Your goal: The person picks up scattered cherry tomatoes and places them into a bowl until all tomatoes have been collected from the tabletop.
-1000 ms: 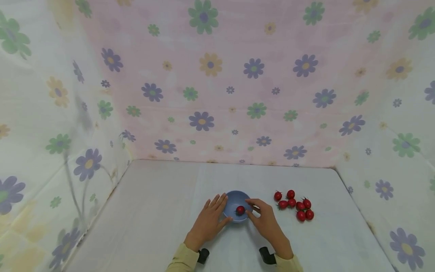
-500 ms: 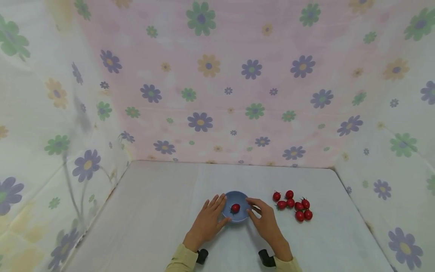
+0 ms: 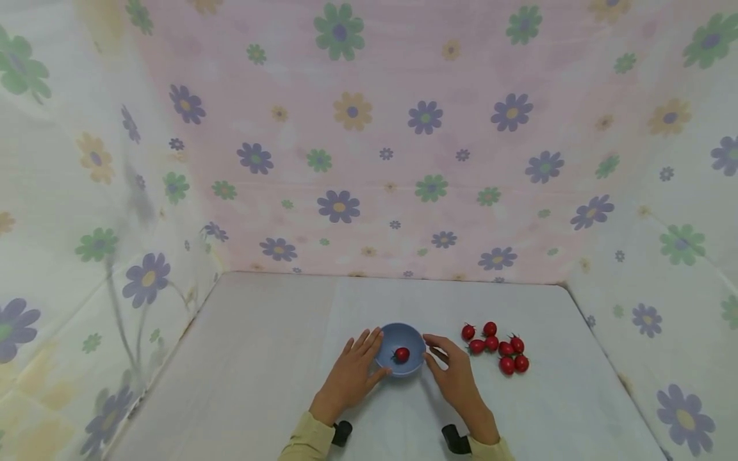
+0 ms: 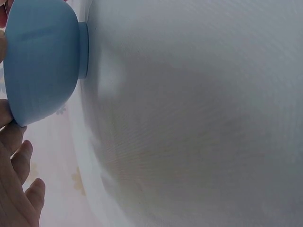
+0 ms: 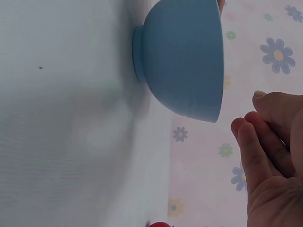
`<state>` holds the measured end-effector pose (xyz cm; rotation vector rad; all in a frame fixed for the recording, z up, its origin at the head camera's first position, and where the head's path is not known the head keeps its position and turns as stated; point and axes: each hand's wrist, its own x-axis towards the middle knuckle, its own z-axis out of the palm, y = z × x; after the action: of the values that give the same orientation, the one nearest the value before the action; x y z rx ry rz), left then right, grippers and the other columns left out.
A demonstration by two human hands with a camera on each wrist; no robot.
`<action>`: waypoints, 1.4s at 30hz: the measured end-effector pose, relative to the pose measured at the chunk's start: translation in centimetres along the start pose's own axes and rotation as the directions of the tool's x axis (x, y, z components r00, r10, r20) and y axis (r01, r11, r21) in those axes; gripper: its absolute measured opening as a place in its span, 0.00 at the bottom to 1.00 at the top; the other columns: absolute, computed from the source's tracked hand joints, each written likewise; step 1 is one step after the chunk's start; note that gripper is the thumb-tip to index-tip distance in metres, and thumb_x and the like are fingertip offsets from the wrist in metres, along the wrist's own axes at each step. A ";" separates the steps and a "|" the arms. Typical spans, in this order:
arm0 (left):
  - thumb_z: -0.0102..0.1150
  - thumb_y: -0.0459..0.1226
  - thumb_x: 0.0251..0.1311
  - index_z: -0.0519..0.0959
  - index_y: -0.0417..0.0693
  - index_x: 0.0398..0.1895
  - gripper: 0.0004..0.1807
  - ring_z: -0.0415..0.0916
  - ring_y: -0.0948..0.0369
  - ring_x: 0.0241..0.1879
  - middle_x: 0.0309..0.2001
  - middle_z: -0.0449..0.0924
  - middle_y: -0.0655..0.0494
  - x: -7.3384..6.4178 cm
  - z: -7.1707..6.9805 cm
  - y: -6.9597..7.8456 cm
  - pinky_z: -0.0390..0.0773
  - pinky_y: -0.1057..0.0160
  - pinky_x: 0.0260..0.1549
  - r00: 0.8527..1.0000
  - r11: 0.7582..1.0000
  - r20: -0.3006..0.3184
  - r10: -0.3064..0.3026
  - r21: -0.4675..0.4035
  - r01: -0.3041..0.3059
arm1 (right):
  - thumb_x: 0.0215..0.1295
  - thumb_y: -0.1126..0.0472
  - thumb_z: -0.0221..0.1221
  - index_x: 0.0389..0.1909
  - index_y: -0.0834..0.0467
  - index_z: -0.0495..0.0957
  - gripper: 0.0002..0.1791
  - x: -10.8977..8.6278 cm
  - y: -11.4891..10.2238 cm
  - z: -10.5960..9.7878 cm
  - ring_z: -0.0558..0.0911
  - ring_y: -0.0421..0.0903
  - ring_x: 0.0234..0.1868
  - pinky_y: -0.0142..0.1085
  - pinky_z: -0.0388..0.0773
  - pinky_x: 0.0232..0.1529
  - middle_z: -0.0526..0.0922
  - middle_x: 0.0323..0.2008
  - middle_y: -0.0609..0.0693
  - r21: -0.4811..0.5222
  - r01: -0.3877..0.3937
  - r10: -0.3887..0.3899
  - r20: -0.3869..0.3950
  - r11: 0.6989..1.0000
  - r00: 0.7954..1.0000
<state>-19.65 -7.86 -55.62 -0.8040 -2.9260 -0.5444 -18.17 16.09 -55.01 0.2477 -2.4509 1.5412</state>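
Observation:
A blue bowl (image 3: 387, 339) stands on the white-covered table, with one red cherry tomato (image 3: 401, 355) lying inside it. Along the bowl's left side, my left hand (image 3: 349, 378) holds the rim, fingers at the far left and thumb at the near side. The left wrist view shows those fingertips (image 4: 5, 113) right at the rim. My right hand (image 3: 455, 378) is just off the bowl's right edge, holding nothing. In the right wrist view a gap shows between its loosely bent fingers (image 5: 253, 151) and the bowl (image 5: 184, 61).
Several more cherry tomatoes (image 3: 491, 344) lie in a loose group to the right of my right hand. Flower-print cloth walls (image 3: 369, 192) enclose the table (image 3: 277, 339) at the back and both sides.
My right hand has drawn back from over the bowl's right rim to just outside it. The tomato has rolled leftward in the bowl, then slightly back. The left hand stays on the rim.

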 end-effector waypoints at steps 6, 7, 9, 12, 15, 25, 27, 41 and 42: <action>0.50 0.58 0.72 0.59 0.44 0.79 0.41 0.53 0.51 0.79 0.80 0.54 0.51 0.1 0.3 -0.3 0.58 0.43 0.75 1.000 1.000 -0.003 -0.001 0.015 0.001 | 0.63 0.75 0.66 0.61 0.63 0.78 0.25 -0.4 0.1 0.1 0.82 0.54 0.60 0.45 0.80 0.59 0.84 0.57 0.55 -0.008 -0.003 0.003 -0.019 1.000 1.000; 0.50 0.58 0.73 0.59 0.44 0.79 0.41 0.53 0.51 0.79 0.80 0.54 0.51 0.1 0.3 -0.3 0.58 0.43 0.75 1.000 1.000 -0.004 -0.001 0.015 0.001 | 0.63 0.75 0.66 0.61 0.62 0.79 0.24 -0.5 0.1 0.1 0.82 0.54 0.60 0.45 0.80 0.59 0.84 0.57 0.55 -0.007 -0.004 0.004 -0.026 1.000 1.000; 0.50 0.58 0.73 0.59 0.44 0.79 0.41 0.53 0.50 0.79 0.80 0.54 0.51 0.1 0.3 -0.4 0.58 0.43 0.75 1.000 1.000 -0.006 0.002 0.012 -0.002 | 0.63 0.75 0.66 0.60 0.61 0.79 0.24 -0.6 0.2 0.1 0.82 0.54 0.60 0.46 0.80 0.59 0.84 0.57 0.55 -0.011 -0.003 0.002 -0.043 1.000 0.999; 0.50 0.58 0.73 0.59 0.43 0.79 0.41 0.53 0.50 0.79 0.80 0.54 0.51 0.0 0.3 -0.3 0.57 0.43 0.75 1.000 1.000 -0.007 0.007 0.001 -0.007 | 0.62 0.75 0.66 0.60 0.60 0.79 0.24 -0.7 0.3 -0.1 0.82 0.54 0.60 0.47 0.80 0.58 0.83 0.57 0.55 -0.023 -0.001 0.000 -0.061 1.000 0.998; 0.51 0.57 0.73 0.59 0.43 0.79 0.41 0.53 0.49 0.79 0.80 0.54 0.50 0.1 0.2 -0.3 0.57 0.42 0.75 1.000 1.000 -0.010 0.012 -0.007 -0.012 | 0.62 0.75 0.66 0.60 0.61 0.79 0.24 -0.7 0.7 -0.4 0.82 0.55 0.59 0.48 0.80 0.58 0.83 0.57 0.56 -0.028 -0.007 0.005 -0.062 1.000 0.998; 0.52 0.57 0.72 0.60 0.42 0.78 0.41 0.54 0.49 0.79 0.80 0.56 0.49 0.2 0.0 -0.2 0.58 0.42 0.75 1.000 1.000 -0.016 0.008 0.001 -0.008 | 0.63 0.74 0.66 0.60 0.65 0.78 0.23 -0.8 2.2 -1.3 0.81 0.56 0.60 0.46 0.79 0.59 0.83 0.57 0.60 -0.031 -0.052 0.050 -0.058 0.998 0.997; 0.51 0.57 0.72 0.60 0.42 0.79 0.41 0.54 0.49 0.79 0.80 0.56 0.49 0.2 0.0 -0.2 0.58 0.42 0.75 1.000 1.000 -0.015 0.009 0.001 -0.009 | 0.63 0.74 0.66 0.60 0.65 0.78 0.23 -0.8 2.6 -1.5 0.81 0.57 0.60 0.46 0.79 0.59 0.83 0.58 0.59 -0.040 -0.053 0.050 -0.066 0.998 0.997; 0.50 0.58 0.73 0.60 0.42 0.78 0.41 0.54 0.49 0.79 0.80 0.56 0.49 0.1 0.1 -0.1 0.58 0.42 0.75 1.000 1.000 -0.005 0.007 0.001 -0.007 | 0.64 0.73 0.66 0.60 0.65 0.78 0.23 0.7 4.0 -3.6 0.82 0.57 0.59 0.48 0.78 0.60 0.82 0.57 0.62 -0.119 -0.060 0.051 -0.077 0.991 0.996; 0.50 0.58 0.73 0.60 0.42 0.78 0.41 0.54 0.49 0.79 0.80 0.56 0.49 0.1 0.1 -0.1 0.58 0.42 0.75 1.000 1.000 -0.006 0.008 0.002 -0.008 | 0.65 0.73 0.66 0.61 0.65 0.78 0.23 0.9 4.1 -3.8 0.82 0.57 0.59 0.48 0.78 0.60 0.82 0.58 0.62 -0.122 -0.064 0.056 -0.073 0.990 0.996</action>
<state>-19.80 -7.81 -55.69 -0.8114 -2.9161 -0.5430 -19.69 21.24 -56.69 0.0976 -2.5093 1.3884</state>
